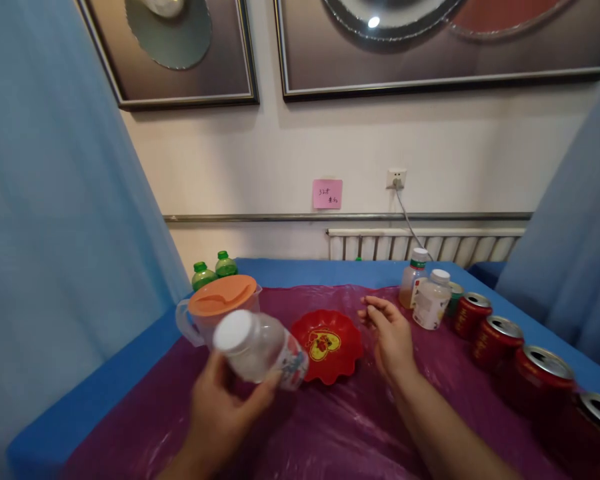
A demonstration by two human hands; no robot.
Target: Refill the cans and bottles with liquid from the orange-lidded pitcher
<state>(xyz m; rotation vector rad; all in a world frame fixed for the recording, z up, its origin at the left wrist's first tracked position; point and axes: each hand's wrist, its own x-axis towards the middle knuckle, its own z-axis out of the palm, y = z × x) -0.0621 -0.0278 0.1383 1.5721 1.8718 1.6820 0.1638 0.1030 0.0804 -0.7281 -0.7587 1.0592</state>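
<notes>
A clear plastic bottle (263, 350) with a white cap and a printed label is tilted in my left hand (225, 407), its capped end toward the left. The hand wraps it from below, in front of an orange-lidded pitcher (223, 297). Behind the bottle's label end, a red scalloped plate (347, 340) with a yellow design lies on the purple sheet. My right hand (393, 333) hovers beside the plate's right edge, fingertips and thumb drawn together. Anything between those fingertips is too small to make out.
Two green bottles (226, 265) stand behind the pitcher. At the back right are a white-capped bottle (431, 300) and a slimmer bottle (413, 277). Several red cans (497, 340) line the right side. A purple plastic sheet (325, 433) covers the blue tabletop (95, 400).
</notes>
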